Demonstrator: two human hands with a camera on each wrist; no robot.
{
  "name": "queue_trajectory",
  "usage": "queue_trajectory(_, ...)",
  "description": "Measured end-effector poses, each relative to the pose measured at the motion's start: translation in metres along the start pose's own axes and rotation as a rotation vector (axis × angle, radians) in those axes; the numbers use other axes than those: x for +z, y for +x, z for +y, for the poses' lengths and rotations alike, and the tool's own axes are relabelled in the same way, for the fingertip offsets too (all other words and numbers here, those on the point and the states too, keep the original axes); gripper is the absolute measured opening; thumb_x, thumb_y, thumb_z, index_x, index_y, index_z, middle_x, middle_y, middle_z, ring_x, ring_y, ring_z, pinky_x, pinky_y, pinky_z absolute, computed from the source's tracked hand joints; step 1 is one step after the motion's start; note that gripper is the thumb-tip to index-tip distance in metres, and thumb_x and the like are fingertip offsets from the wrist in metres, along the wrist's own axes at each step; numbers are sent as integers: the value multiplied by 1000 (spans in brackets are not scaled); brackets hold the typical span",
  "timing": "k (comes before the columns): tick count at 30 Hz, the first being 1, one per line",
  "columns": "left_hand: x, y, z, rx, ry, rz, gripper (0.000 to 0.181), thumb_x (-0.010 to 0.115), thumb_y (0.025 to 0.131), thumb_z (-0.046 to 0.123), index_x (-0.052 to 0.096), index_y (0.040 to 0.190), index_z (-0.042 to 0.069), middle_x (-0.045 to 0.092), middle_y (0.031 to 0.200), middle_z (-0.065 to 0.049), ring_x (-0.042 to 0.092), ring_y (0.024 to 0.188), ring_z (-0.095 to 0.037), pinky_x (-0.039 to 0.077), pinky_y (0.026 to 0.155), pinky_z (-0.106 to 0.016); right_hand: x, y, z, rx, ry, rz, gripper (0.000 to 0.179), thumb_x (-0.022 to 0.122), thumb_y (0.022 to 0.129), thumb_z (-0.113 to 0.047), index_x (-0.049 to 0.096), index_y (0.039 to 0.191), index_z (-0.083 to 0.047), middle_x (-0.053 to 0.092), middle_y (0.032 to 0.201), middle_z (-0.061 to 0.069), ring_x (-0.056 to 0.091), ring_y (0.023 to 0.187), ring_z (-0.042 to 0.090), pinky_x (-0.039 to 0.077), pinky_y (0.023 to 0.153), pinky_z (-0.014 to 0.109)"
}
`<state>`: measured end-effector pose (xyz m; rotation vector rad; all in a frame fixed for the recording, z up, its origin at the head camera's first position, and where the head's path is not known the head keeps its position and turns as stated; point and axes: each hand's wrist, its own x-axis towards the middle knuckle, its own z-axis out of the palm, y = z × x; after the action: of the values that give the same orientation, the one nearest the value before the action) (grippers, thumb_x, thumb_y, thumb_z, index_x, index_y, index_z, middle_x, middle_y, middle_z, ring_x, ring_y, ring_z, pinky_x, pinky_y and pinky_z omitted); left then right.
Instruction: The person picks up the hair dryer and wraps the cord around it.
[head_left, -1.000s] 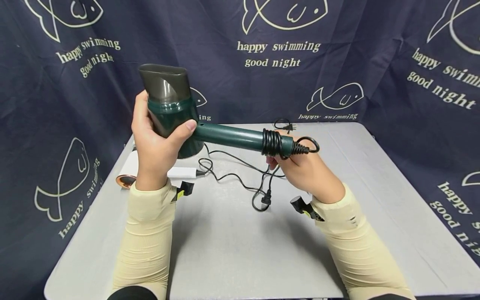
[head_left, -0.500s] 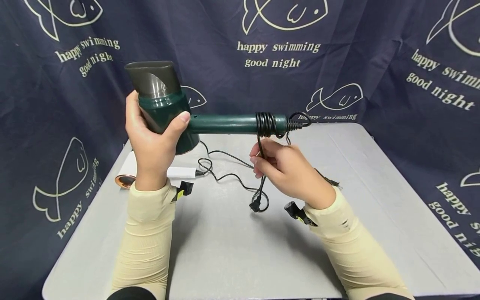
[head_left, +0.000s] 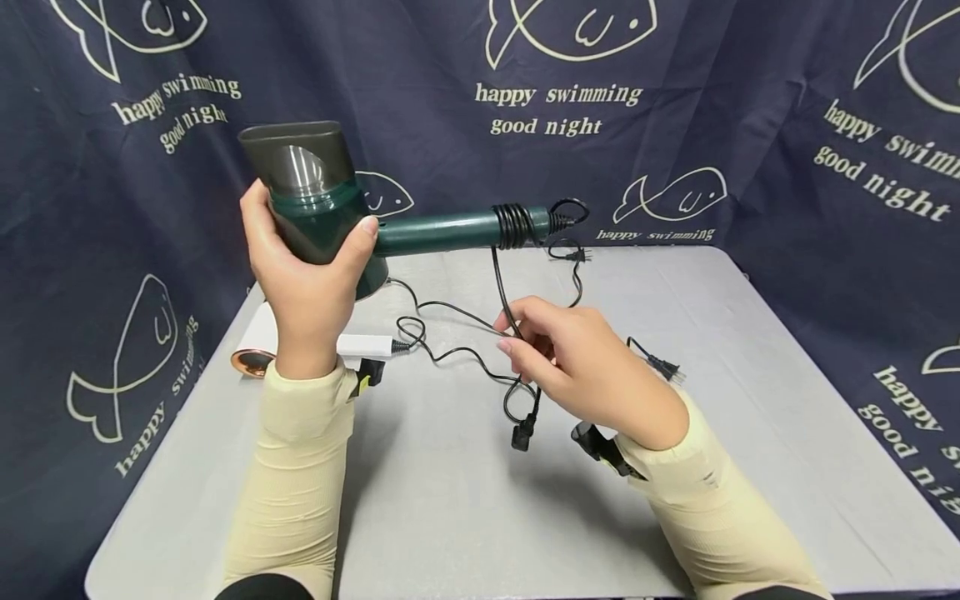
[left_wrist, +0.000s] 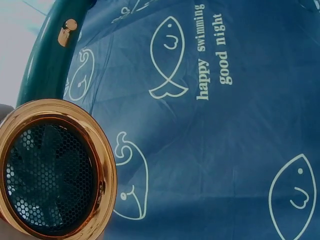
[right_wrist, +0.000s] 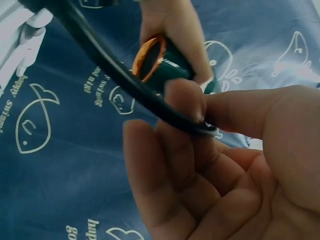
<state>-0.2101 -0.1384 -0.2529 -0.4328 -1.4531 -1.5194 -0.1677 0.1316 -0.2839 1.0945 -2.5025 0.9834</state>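
A dark green hair dryer (head_left: pixel 442 235) with a smoky flat nozzle (head_left: pixel 296 158) is held up above the table, its handle pointing right. My left hand (head_left: pixel 303 292) grips it round the barrel, thumb at the handle joint. In the left wrist view its copper-ringed rear grille (left_wrist: pixel 55 175) faces the camera. Black cord (head_left: pixel 513 227) is coiled round the handle's end. Below the handle, my right hand (head_left: pixel 592 362) pinches a length of that cord between thumb and fingers, seen close up as a dark cord (right_wrist: pixel 117 75) in the right wrist view. A black plug (head_left: pixel 522 433) hangs beneath this hand.
On the table (head_left: pixel 450 517), a white hair dryer (head_left: pixel 363 345) with a copper ring lies behind my left wrist, partly hidden. Its black cord (head_left: pixel 465 354) trails right. A two-pin plug (head_left: pixel 663 367) lies beyond my right wrist, another plug (head_left: pixel 577 254) at the back edge.
My right hand has come from behind the handle's end to below it, drawing a length of cord down from the coil. The dryer has shifted left, its handle end rising.
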Motion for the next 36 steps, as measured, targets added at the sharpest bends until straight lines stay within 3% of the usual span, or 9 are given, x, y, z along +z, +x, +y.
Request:
queue_trajectory(5, 1, 0, -2, -13, 20, 6, 70, 87, 71, 15, 57, 134, 5, 66, 121, -4, 61, 114, -26, 49, 99, -34, -6, -4, -5, -42, -29, 67, 10, 60, 104, -16, 65, 112, -14, 57, 71, -15, 49, 58, 1, 44, 56, 21)
queue_trajectory(10, 1, 0, -1, -44, 56, -19, 70, 88, 70, 13, 60, 134, 9, 65, 123, -3, 60, 116, -22, 48, 100, -34, -14, -8, -6, -42, -34, 135, 14, 58, 104, -11, 67, 114, -11, 60, 74, -11, 55, 64, 2, 46, 59, 19)
queue_trajectory(19, -2, -2, 2, -127, 177, -186, 73, 87, 70, 10, 61, 138, 19, 66, 124, -1, 60, 112, -16, 50, 94, -30, -25, -9, -3, -62, -51, 265, 15, 61, 102, -8, 72, 112, -12, 53, 75, -10, 45, 60, 6, 38, 58, 18)
queue_trajectory(26, -4, -5, 4, -128, 236, -290, 76, 87, 69, 9, 61, 139, 21, 69, 120, -2, 64, 106, -13, 51, 91, -28, -30, -6, 5, -84, -50, 340, 10, 66, 99, -8, 74, 106, -11, 51, 71, -8, 43, 59, 6, 35, 56, 18)
queue_trajectory(32, -5, -4, 3, -99, 188, -346, 79, 88, 67, 5, 61, 140, 16, 70, 119, -6, 65, 106, -15, 51, 93, -28, -33, -3, 14, -105, -27, 378, 9, 71, 96, -8, 76, 103, -12, 62, 82, -9, 49, 68, 5, 40, 62, 18)
queue_trajectory(36, -5, -3, 2, -90, 143, -375, 81, 88, 66, 3, 61, 141, 15, 71, 117, -8, 64, 106, -17, 51, 94, -29, -35, -1, 18, -112, -29, 394, 9, 74, 94, -8, 77, 100, -12, 61, 80, -9, 45, 67, 6, 36, 60, 20)
